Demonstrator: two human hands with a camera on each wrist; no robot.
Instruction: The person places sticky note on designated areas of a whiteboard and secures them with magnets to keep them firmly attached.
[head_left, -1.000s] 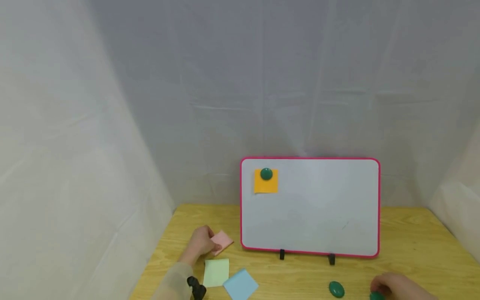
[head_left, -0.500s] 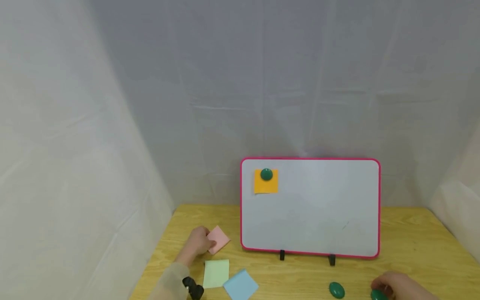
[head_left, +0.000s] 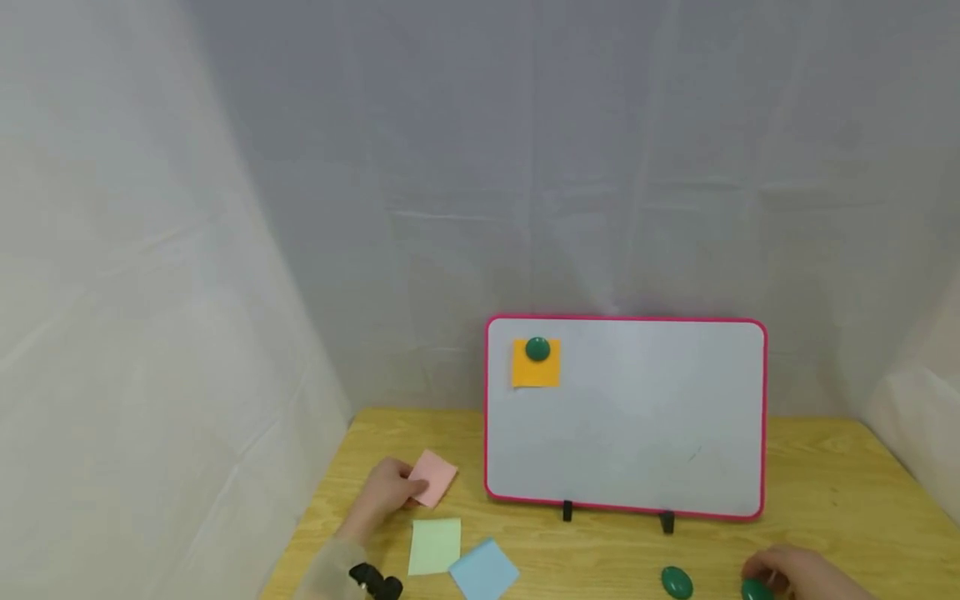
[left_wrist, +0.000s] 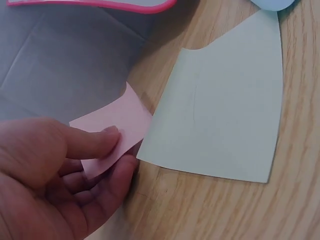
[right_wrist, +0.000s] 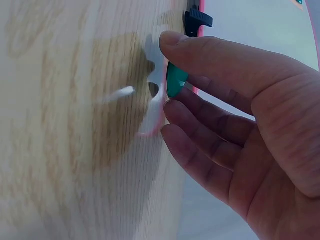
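Observation:
My left hand (head_left: 400, 492) pinches a pink sticky note (head_left: 433, 478) between thumb and fingers at the table's left. The left wrist view shows the thumb on top of the pink note (left_wrist: 114, 125) and the fingers under it, one corner raised off the wood. My right hand (head_left: 757, 577) at the bottom right holds a green magnet (head_left: 756, 590). In the right wrist view that magnet (right_wrist: 176, 80) sits between the thumb and curled fingers. A pink-framed whiteboard (head_left: 626, 433) stands upright behind, with an orange note (head_left: 536, 371) held by a green magnet (head_left: 537, 349).
A pale green note (head_left: 435, 546) and a blue note (head_left: 483, 571) lie flat on the wooden table (head_left: 825, 483) near my left hand. Another green magnet (head_left: 677, 582) lies left of my right hand. White cloth walls close in the table.
My left hand has drawn the pink note slightly left and tipped it up. The right hand stays in place on its magnet.

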